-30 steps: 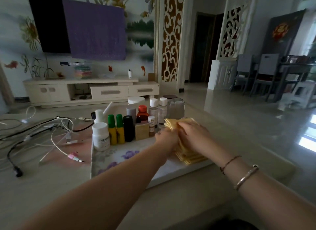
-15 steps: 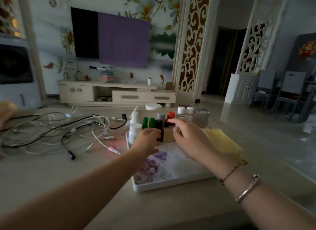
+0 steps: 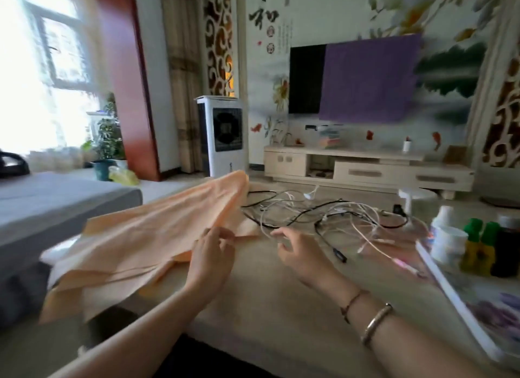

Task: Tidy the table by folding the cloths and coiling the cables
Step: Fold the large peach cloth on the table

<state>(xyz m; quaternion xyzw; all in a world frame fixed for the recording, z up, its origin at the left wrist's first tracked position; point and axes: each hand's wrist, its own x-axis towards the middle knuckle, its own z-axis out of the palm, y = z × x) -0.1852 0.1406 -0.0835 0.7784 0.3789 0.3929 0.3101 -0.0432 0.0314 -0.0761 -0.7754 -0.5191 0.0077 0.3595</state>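
1 peach cloth point(image 3: 146, 237) pinched by left hand point(image 3: 209, 255); right hand point(image 3: 299, 249) loosely curled, empty, near cables point(image 3: 323, 217)

left hand point(image 3: 209, 258) pinching, right hand point(image 3: 299, 252) loosely curled.

I see a home living room: wall-mounted television point(image 3: 307, 79), low media cabinet point(image 3: 365, 171) and potted plant point(image 3: 108, 141) beyond my fingers.
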